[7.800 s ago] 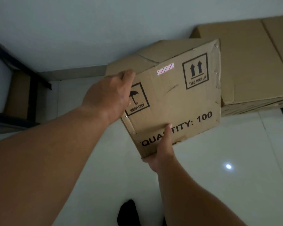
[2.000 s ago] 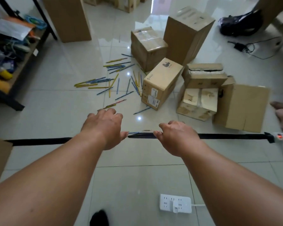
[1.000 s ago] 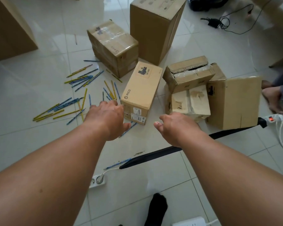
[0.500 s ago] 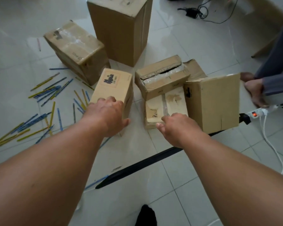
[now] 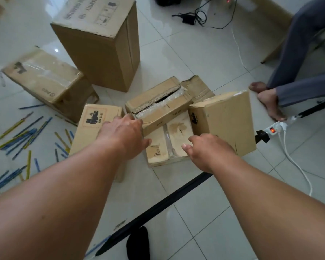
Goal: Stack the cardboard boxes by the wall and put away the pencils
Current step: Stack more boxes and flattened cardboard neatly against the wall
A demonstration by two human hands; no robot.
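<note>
Several cardboard boxes sit on the white tiled floor. My left hand [image 5: 123, 136] hovers with fingers spread over the gap between a narrow labelled box [image 5: 91, 126] and a torn-topped box [image 5: 161, 104]. My right hand [image 5: 208, 149] reaches, fingers loosely curled and empty, over a flat taped box [image 5: 169, 141] beside a plain cube box [image 5: 225, 117]. A tall box [image 5: 99, 40] and a taped box [image 5: 43, 79] stand farther back. Blue and yellow pencils [image 5: 23, 136] lie scattered at the left.
A black strap [image 5: 158, 209] crosses the floor near my foot [image 5: 138, 244]. A white power strip [image 5: 274, 128] with cords lies at the right, next to another person's bare feet [image 5: 268, 102]. A black charger and cables [image 5: 191, 17] lie at the back.
I have come closer to the boxes and both hands have reached forward, from above the black strap to over the labelled and flat boxes. The box carried earlier is out of my hands.
</note>
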